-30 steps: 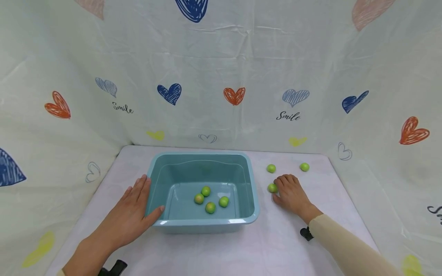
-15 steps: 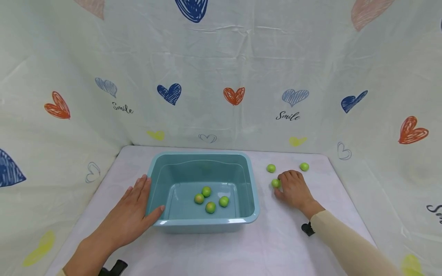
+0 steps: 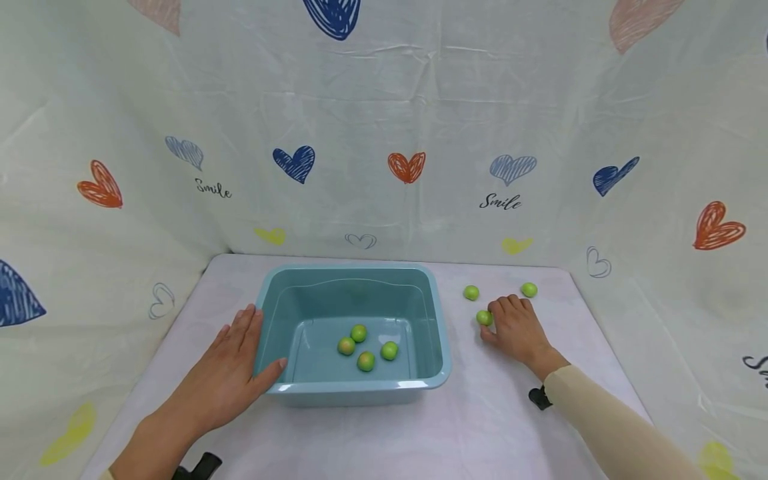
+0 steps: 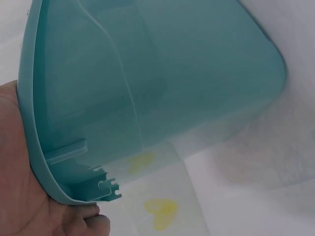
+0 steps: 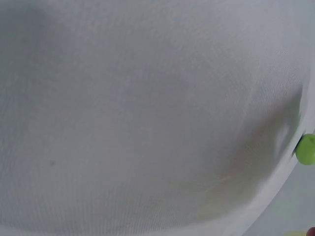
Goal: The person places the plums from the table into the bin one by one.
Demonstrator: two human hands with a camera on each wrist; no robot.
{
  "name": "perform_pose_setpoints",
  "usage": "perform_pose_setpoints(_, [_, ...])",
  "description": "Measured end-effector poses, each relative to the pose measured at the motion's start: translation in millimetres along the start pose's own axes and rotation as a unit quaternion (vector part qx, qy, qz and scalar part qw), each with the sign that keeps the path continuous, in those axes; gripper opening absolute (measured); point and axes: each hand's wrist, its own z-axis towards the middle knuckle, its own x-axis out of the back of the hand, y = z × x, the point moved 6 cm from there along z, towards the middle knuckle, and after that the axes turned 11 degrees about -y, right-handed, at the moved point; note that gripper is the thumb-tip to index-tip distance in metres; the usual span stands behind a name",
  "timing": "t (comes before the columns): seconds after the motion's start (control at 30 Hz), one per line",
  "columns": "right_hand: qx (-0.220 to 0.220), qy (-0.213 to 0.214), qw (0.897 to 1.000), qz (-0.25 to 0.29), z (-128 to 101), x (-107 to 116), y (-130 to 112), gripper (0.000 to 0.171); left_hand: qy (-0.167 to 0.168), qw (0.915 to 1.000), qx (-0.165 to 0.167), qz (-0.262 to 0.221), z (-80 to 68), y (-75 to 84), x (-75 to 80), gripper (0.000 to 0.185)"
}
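My left hand [image 3: 222, 370] lies with straight fingers along the left side of a blue-green plastic tub [image 3: 354, 385], its thumb over the near left corner. In the left wrist view the palm and fingertips [image 4: 91, 223] are against the tub's rim [image 4: 30, 123]. Inside the tub sit several small green round fruits [image 3: 365, 361], some with a yellowish-red blush. To the right of the tub, my right hand [image 3: 517, 331] pinches another green fruit [image 3: 484, 318] between thumb and fingers, low over the table. The right wrist view catches a green fruit [image 5: 306, 150] at its right edge.
Two more green fruits lie on the white-covered table [image 3: 384, 440]: one fruit [image 3: 471, 293] behind the held one, another fruit [image 3: 529, 290] beyond the right hand. A white curtain [image 3: 354, 107] with printed hearts stands behind the table and at both sides.
My right hand has moved a little to the right and away from me, the pinched fruit with it. The left hand and the tub have stayed put.
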Motion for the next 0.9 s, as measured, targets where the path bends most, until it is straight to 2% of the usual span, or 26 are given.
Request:
perform_pose_setpoints(0.3, [0.007, 0.017, 1.0, -0.001, 0.7, 4.2, 0.8, 0.04, 0.003, 1.0, -0.001, 0.003, -0.5, -0.2, 0.7, 0.1])
perform_pose_setpoints(0.57, [0.014, 0.042, 0.999, -0.003, 3.6, 10.7, 1.0, 0.039, 0.002, 0.9996, 0.004, 0.027, 0.5, 1.2, 1.1, 0.101])
perform_pose_setpoints(0.7, [0.022, 0.061, 0.998, 0.002, 8.2, 21.4, -0.9, 0.039, 0.0, 0.9995, 0.003, 0.03, 0.2, 2.3, 1.9, 0.1])
perform_pose_setpoints(0.9, [0.018, 0.066, 0.998, 0.01, 21.5, 47.8, -7.7, 0.036, -0.003, 0.9996, 0.002, 0.029, -0.6, 2.2, 1.9, 0.101])
